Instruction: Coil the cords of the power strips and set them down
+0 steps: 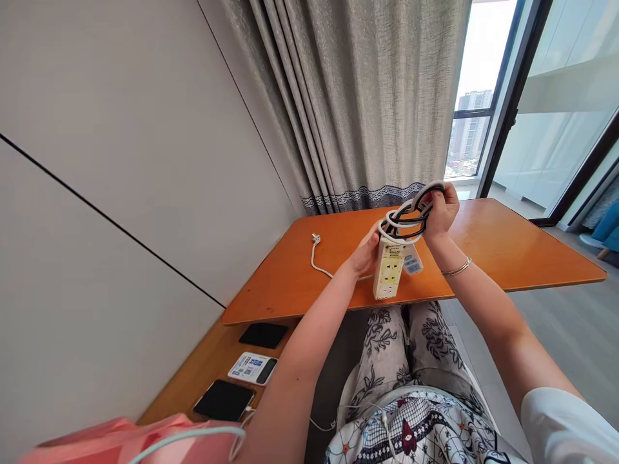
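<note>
A white power strip (389, 270) with a yellowed socket face is at the table's near edge, its far end beside my left hand (366, 253). That hand is closed at the strip's far end, where cords bunch; its fingers are mostly hidden behind. Looped white and black cords (405, 222) rise from there to my right hand (441, 209), which pinches the top of the coil above the table. A white plug (316, 238) lies on the table to the left, its cord running toward the strip. Just right of the strip, a pale packet with a blue label (412, 260) is partly covered.
The orange-brown table (271, 277) meets a pale wall panel at left and a grey curtain (377, 96) behind. On a lower wooden surface lie a dark phone (264, 335), a white labelled device (252, 368) and a black tablet-like device (224, 400). A pink bag (145, 441) sits nearer.
</note>
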`<state>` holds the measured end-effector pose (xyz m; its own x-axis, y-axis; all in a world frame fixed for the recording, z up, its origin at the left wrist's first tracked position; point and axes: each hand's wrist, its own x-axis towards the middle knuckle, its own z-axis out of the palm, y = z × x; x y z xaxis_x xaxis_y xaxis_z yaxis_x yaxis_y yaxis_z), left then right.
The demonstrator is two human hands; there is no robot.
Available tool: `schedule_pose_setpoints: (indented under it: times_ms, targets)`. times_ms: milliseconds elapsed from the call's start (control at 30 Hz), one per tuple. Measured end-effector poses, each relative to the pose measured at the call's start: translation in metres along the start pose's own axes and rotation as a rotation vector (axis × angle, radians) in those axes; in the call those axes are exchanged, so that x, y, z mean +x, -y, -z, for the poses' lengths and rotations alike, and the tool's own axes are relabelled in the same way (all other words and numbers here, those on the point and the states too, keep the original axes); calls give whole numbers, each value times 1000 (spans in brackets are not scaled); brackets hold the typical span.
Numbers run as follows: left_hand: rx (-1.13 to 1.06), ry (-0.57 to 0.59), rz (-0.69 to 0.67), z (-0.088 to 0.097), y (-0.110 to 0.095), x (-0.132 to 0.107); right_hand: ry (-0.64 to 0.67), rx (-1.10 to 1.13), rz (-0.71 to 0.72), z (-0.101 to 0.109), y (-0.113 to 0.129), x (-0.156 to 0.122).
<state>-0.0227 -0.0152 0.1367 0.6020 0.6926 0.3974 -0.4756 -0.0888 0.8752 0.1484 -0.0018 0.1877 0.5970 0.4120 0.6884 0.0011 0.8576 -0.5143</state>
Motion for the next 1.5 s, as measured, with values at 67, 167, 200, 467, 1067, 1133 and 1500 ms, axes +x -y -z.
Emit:
schedule_pose_setpoints:
  times_ms: [67, 167, 200, 467, 1067, 1133, 1500]
  targets:
    - [102, 9, 5, 10, 8, -7, -48, 9, -35, 1, -12, 8]
    - [299, -14, 88, 19, 23, -13, -139, 18, -89, 0, -28, 13]
    - [358, -19, 116, 20, 28, -14, -155, 9, -107, -1, -33, 13]
    - [343, -190, 221, 20, 47, -11, -99, -5, -174, -5, -55, 15]
    - [342, -887, 396, 153, -23, -46, 822, -374, -835, 30, -96, -84]
    - [418, -928, 446, 169, -25, -54, 865, -358, -857, 33, -101, -97]
    - [690, -1037, 629, 222, -39, -82, 874, -271, -967, 55, -115, -115]
